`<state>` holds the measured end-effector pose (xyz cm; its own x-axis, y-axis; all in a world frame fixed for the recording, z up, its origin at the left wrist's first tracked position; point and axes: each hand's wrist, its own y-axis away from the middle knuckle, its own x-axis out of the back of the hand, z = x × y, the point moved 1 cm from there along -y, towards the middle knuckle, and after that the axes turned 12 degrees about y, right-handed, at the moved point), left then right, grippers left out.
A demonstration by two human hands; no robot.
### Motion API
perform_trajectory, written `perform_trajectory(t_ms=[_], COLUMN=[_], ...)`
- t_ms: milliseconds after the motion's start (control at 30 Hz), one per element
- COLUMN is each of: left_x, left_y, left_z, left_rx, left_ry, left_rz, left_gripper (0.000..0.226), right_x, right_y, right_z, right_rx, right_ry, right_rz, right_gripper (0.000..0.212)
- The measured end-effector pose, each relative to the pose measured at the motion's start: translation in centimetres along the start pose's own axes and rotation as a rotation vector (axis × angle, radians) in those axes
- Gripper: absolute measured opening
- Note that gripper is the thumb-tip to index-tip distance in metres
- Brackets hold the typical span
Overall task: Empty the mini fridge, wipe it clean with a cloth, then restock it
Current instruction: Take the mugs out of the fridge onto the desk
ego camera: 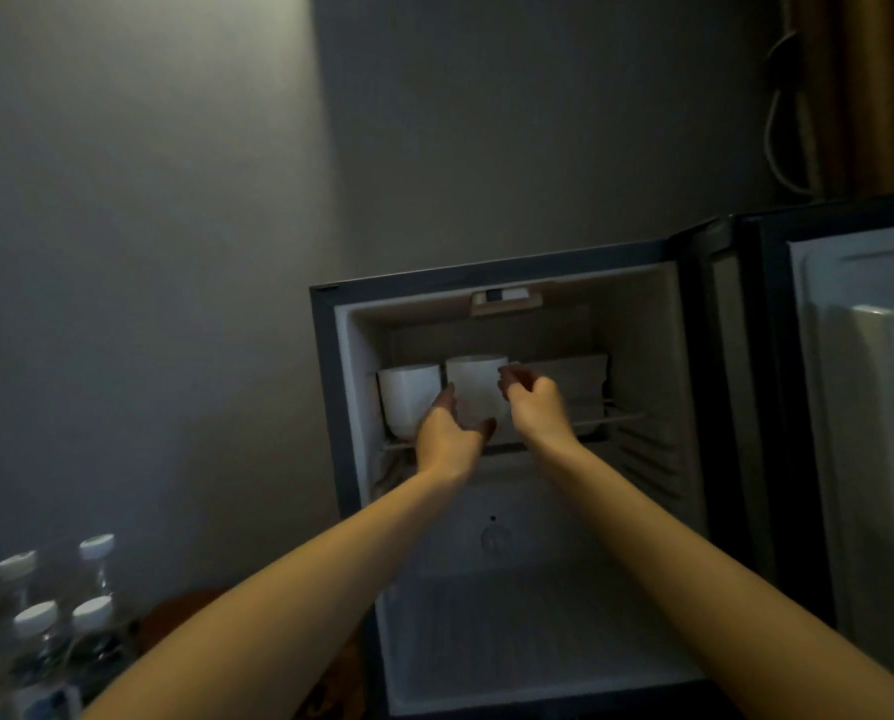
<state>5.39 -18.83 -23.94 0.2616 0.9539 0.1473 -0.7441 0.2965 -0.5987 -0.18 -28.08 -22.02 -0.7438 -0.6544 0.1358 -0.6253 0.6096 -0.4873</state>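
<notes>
L fingers [445, 405] & thumb wrap the lower left of the cup [478, 381] at frame centre, L hand [447, 443] squeezed in beside the other cup [408, 400]. R fingers [507, 385] curl at its right edge, but blur hides whether the R hand [537, 410] pinches anything. Both cups sit on the wire shelf [622, 419] in the upper fridge [325, 407], w/ bottles [44, 610] outside at lower left. Risk: L knuckles could nudge the other cup off the shelf front, or an uneven 2-hand pull could tip the cup on the wires.
</notes>
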Motion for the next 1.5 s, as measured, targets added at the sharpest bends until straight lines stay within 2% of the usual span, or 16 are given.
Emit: perform_trajectory(t_ms=[167,267,367,533,633,767,900,1067,1200,1500], left_x=[-1.4,-1.8,-2.1,-2.0,-2.2,-2.9,-4.0,-4.8,-4.9,-5.0], left_y=[-1.2,-2.2,-2.9,-4.0,-4.6,-5.3,-5.4,-4.7,-4.7,-4.5], left_z=[-0.4,-0.1,-0.6,-1.5,-1.7,-1.6,-1.9,-2.1,-2.2,-2.5], left_rx=[-0.012,-0.013,-0.019,-0.057,-0.055,-0.064,-0.124,-0.220,-0.228,-0.242], left_ry=[0.022,-0.010,-0.037,-0.030,-0.036,-0.023,-0.062,-0.199,-0.226,-0.195], left_rz=[0.057,0.082,0.101,0.075,0.063,0.109,0.170,0.244,0.252,0.266], left_gripper=[0.068,0.056,0.062,0.061,0.070,0.074,0.074,0.081,0.078,0.077], right_x=[-1.0,-1.8,-2.3,-2.5,-2.4,-2.8,-2.8,-2.4,-2.7,-2.9], right_y=[-3.2,-5.7,-7.1,-8.5,-9.3,-10.4,-11.3,-13.3,-13.4,-13.8], right_z=[-0.5,0.0,0.9,2.2,2.5,2.8,3.7,5.0,4.8,4.9], right_rx=[-0.143,-0.235,-0.224,-0.171,-0.248,-0.298,-0.358,-0.384,-0.359,-0.313], right_ry=[-0.030,0.019,0.019,-0.008,-0.114,-0.217,-0.415,-0.546,-0.675,-0.582], right_rz=[-0.007,-0.024,-0.070,-0.049,-0.077,-0.091,-0.150,-0.190,-0.185,-0.086], right_gripper=[0.035,0.036,0.042,0.036,0.028,0.035,0.050,0.041,0.050,0.047])
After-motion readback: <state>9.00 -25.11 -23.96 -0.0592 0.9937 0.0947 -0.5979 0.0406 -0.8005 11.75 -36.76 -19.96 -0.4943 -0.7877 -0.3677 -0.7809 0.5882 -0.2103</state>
